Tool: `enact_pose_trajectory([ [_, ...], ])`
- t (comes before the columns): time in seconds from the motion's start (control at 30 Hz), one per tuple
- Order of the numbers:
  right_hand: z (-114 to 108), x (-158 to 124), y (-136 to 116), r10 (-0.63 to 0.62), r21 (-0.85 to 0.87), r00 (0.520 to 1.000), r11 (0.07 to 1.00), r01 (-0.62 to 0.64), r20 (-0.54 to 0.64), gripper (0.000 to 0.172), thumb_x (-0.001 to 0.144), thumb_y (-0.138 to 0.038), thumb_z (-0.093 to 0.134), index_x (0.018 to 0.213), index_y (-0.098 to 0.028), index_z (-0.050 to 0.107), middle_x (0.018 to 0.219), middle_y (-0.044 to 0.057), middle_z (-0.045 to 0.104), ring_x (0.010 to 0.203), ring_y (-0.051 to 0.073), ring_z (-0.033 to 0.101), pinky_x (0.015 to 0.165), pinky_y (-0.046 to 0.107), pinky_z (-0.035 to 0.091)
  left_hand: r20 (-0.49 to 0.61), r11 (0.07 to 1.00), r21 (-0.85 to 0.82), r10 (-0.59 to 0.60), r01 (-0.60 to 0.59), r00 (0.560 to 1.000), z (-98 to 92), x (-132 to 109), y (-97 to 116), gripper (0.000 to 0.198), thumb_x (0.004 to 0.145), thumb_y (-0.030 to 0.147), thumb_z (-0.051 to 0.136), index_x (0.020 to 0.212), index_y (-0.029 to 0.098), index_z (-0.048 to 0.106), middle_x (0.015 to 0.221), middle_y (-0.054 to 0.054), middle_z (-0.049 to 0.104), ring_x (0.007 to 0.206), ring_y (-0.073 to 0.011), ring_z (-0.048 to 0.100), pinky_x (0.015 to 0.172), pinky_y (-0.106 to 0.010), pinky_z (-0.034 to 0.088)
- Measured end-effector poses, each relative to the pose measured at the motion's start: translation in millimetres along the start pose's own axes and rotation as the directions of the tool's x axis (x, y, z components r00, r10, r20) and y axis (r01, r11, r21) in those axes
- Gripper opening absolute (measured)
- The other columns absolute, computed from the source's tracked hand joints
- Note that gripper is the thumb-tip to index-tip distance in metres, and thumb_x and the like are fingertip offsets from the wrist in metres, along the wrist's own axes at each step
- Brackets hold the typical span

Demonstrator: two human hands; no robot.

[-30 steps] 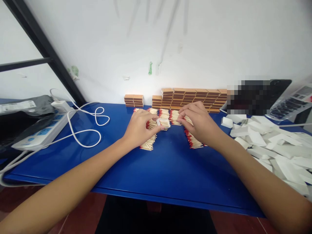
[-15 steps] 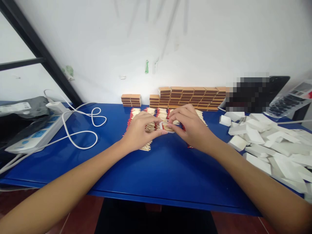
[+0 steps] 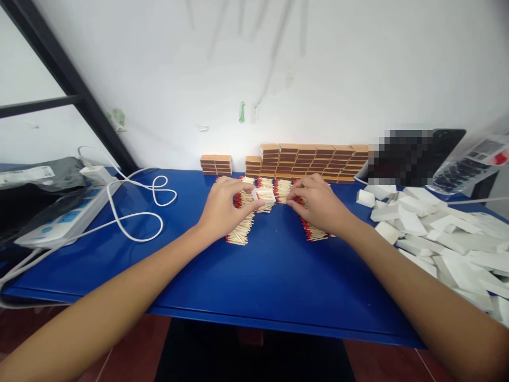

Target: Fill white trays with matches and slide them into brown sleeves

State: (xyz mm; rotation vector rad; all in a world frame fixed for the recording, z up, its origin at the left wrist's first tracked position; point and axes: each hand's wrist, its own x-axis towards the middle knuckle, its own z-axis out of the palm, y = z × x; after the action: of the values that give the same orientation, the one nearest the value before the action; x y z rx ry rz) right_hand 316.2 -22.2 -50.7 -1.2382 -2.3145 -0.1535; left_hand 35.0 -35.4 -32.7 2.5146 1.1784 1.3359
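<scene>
My left hand [image 3: 225, 208] is closed, thumb and fingers pinching a small white matchbox tray [image 3: 265, 197] by its left end. Some matches lie inside the tray. To the right, my right hand [image 3: 316, 200] is bent over the red-headed matches [image 3: 283, 190], its thumb and fingertips drawn together at their edge. Whether anything sits between those fingertips is hidden. More matches [image 3: 241, 233] spread in rows under and beside my left hand, and another heap [image 3: 315, 232] shows below my right hand.
Stacked brown matchboxes [image 3: 306, 162] line the wall, with a smaller stack [image 3: 216, 164] to their left. Many white trays [image 3: 445, 228] are piled at the right. A power strip [image 3: 59, 217] and a looping white cable [image 3: 137, 216] lie at the left of the blue table [image 3: 254, 286].
My right hand has moved right, off the tray and over to the matches. The tray stays in my left hand, now more plainly seen and slightly higher.
</scene>
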Motion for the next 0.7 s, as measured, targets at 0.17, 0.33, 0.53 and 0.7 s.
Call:
enact_pose_trajectory([
  [0.17, 7.6, -0.1, 6.5, -0.005, -0.03, 0.999, 1.0, 0.006, 0.033, 0.012, 0.093, -0.025, 0.067, 0.084, -0.021, 0.073, 0.1, 0.013, 0.071, 0.1, 0.032, 0.055, 0.091, 0.048, 0.046, -0.008, 1.0, 0.006, -0.005, 0.005, 1.0, -0.7, 0.2, -0.2, 0.035, 0.086, 0.05, 0.087, 0.105, 0.022, 0.08, 0.105, -0.005, 0.082, 0.101, -0.0246, 0.07, 0.092, -0.04, 0.054],
  [0.33, 11.7, -0.4, 9.3, -0.023, -0.048, 0.997, 0.998, 0.027, 0.079, 0.015, 0.096, -0.025, 0.062, 0.083, -0.021, 0.067, 0.1, 0.013, 0.071, 0.1, 0.032, 0.055, 0.09, 0.047, 0.046, 0.003, 1.0, 0.011, 0.0, 0.0, 1.0, 0.5, -0.3, 0.3, 0.034, 0.083, 0.048, 0.089, 0.105, 0.023, 0.08, 0.103, -0.004, 0.082, 0.099, -0.0245, 0.07, 0.092, -0.04, 0.054],
  [0.53, -0.1, 0.1, -4.9, -0.072, -0.034, 0.997, 0.997, 0.071, -0.037, 0.015, 0.101, -0.025, 0.057, 0.088, -0.022, 0.065, 0.11, 0.015, 0.072, 0.108, 0.034, 0.057, 0.093, 0.053, 0.048, 0.017, 1.0, 0.016, 0.026, -0.026, 1.0, 2.8, -1.5, -3.4, 0.037, 0.083, 0.048, 0.089, 0.104, 0.02, 0.08, 0.099, -0.006, 0.081, 0.098, -0.0251, 0.069, 0.091, -0.04, 0.054],
  [0.7, -15.4, 2.2, -28.9, -0.118, 0.05, 0.974, 0.99, 0.13, -0.193, 0.009, 0.102, -0.024, 0.058, 0.096, -0.023, 0.065, 0.113, 0.014, 0.072, 0.112, 0.034, 0.057, 0.097, 0.055, 0.048, 0.044, 1.0, 0.012, 0.025, -0.026, 0.999, 2.7, -0.7, -1.9, 0.039, 0.081, 0.05, 0.09, 0.104, 0.02, 0.081, 0.095, -0.006, 0.079, 0.094, -0.0248, 0.067, 0.089, -0.04, 0.054],
])
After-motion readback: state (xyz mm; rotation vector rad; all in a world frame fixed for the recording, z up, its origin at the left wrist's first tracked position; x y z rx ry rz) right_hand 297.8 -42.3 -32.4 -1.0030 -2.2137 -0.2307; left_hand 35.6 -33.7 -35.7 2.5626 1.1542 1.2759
